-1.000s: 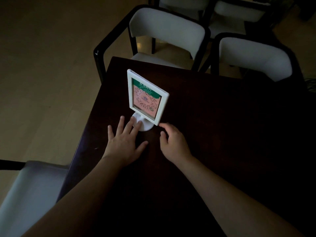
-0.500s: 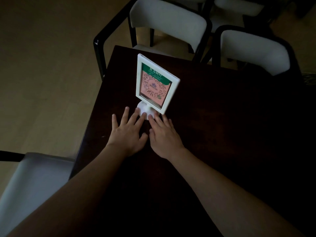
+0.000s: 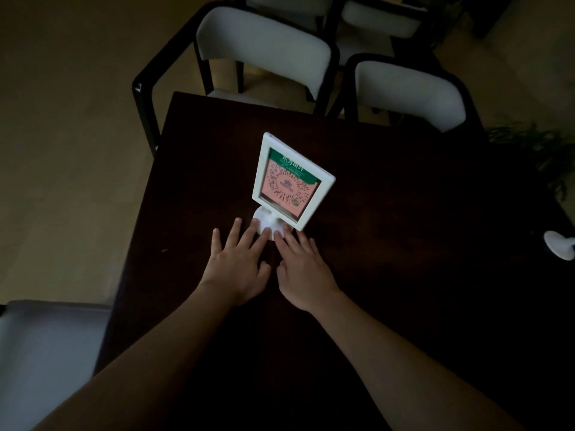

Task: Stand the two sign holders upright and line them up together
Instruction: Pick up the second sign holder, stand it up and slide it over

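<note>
A white-framed sign holder (image 3: 291, 181) with a green and pink QR card stands upright on its round white base near the middle of the dark table (image 3: 404, 213). My left hand (image 3: 238, 262) lies flat with fingers spread, its fingertips touching the base from the left. My right hand (image 3: 303, 265) lies flat beside it, fingertips at the base's front right. Neither hand grips anything. At the right edge of the view, the round white base of a second sign holder (image 3: 560, 247) shows; the rest of it is cut off.
Two white-cushioned chairs with black frames (image 3: 264, 48) (image 3: 407, 91) stand at the table's far side. Another pale seat (image 3: 46, 362) sits at the near left. A potted plant (image 3: 541, 150) is at the right. The table's left edge runs close to my left hand.
Both hands came together at the sign holder's base. The view shifted, so the holder now sits nearer the centre and a second base appears at the right edge.
</note>
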`<action>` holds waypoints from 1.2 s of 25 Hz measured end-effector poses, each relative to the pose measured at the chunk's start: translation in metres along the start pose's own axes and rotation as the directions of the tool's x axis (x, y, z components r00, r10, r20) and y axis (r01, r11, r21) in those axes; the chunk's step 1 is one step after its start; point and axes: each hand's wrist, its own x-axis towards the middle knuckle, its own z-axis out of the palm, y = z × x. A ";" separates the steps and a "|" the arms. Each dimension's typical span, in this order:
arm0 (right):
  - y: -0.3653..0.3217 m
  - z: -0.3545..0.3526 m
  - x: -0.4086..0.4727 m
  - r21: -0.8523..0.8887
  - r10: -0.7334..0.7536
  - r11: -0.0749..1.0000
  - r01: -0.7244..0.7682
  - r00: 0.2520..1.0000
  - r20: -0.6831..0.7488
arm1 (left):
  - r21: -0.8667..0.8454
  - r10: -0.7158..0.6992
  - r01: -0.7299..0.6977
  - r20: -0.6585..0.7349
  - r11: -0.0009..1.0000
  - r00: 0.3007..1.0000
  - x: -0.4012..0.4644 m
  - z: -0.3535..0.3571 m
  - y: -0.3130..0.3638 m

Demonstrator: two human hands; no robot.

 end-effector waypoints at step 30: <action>0.358 -0.052 -0.267 0.045 0.229 0.973 -0.228 0.973 -0.022 | 0.112 0.175 -0.200 0.198 0.973 0.964 0.017 0.106 0.433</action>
